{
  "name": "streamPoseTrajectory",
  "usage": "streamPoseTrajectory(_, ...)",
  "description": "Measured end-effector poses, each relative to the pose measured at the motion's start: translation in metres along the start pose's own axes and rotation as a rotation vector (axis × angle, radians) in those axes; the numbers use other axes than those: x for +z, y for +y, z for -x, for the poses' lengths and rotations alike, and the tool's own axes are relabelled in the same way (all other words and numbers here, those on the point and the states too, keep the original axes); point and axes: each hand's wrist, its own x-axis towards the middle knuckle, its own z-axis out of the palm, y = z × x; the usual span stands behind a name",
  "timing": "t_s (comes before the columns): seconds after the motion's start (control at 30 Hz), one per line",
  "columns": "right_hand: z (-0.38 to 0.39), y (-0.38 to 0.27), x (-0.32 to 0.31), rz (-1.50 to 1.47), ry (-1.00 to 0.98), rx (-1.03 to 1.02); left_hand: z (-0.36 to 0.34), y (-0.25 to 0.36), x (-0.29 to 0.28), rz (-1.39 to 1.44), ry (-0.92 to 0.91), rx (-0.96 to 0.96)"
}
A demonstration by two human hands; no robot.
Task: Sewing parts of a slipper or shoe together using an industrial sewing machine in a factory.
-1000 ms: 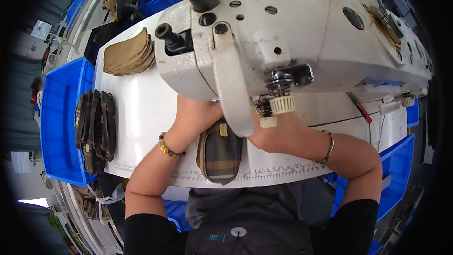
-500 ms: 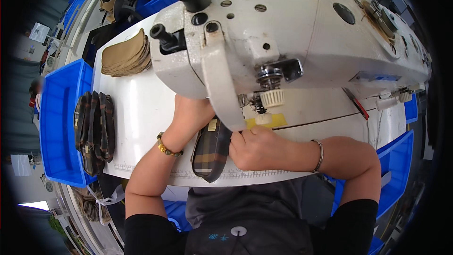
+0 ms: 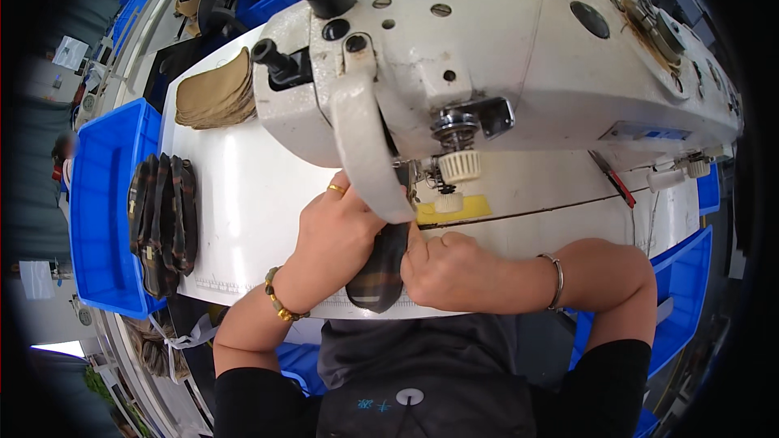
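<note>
A dark plaid fabric piece [image 3: 378,280] with a rounded near end lies lengthwise under the head of a white sewing machine [image 3: 487,49]. My left hand [image 3: 334,231], with a ring and a beaded bracelet, grips its left edge; some fingertips disappear behind the machine's curved white arm [image 3: 363,146]. On the opposite edge, my right hand [image 3: 445,269] is closed with its index finger and thumb pinching the fabric close to the presser foot area. The needle itself is hidden behind the curved arm.
A stack of brown fabric pieces [image 3: 215,93] lies at the table's far left. Folded plaid pieces [image 3: 165,219] overhang a blue bin [image 3: 105,219] on the left. Right of the needle area are a yellow patch [image 3: 462,208] and red-handled snips [image 3: 615,182]. Another blue bin [image 3: 690,292] stands at right.
My left hand has come nearer from behind the machine head, and its fingers now show over the fabric. The fabric has turned slightly and shifted right; my right hand moved slightly nearer.
</note>
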Motion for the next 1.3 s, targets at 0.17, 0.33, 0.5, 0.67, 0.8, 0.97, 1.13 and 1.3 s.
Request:
streamPoseTrajectory(0.17, 0.001, -0.001, 0.004, 0.070, 0.010, 0.049, 0.000, -0.005, 0.009, -0.044, 0.051, 0.053)
streamPoseTrajectory(0.33, 0.000, 0.007, 0.007, -0.023, -0.007, 0.089, -0.003, -0.015, 0.021, -0.096, 0.018, -0.028)
streamPoseTrajectory(0.5, 0.000, 0.011, 0.007, -0.061, -0.058, 0.106, -0.001, -0.007, -0.009, 0.085, -0.208, -0.052)
streamPoseTrajectory(0.67, 0.001, 0.010, 0.005, -0.011, -0.029, 0.079, 0.010, 0.005, -0.042, 0.387, -0.391, 0.063)
streamPoseTrajectory(0.8, 0.001, 0.002, -0.004, 0.035, -0.009, 0.054, 0.013, 0.009, -0.030, 0.154, -0.464, 0.096)
streamPoseTrajectory(0.97, 0.004, -0.005, -0.007, 0.047, -0.008, -0.044, 0.014, 0.012, -0.012, 0.096, -0.157, 0.159)
streamPoseTrajectory(1.13, 0.003, -0.004, -0.006, 0.023, 0.022, -0.090, 0.017, 0.016, -0.005, 0.017, -0.142, 0.188)
streamPoseTrajectory(1.3, 0.003, -0.005, -0.007, -0.022, 0.004, -0.111, 0.016, 0.015, -0.005, 0.034, -0.113, 0.217)
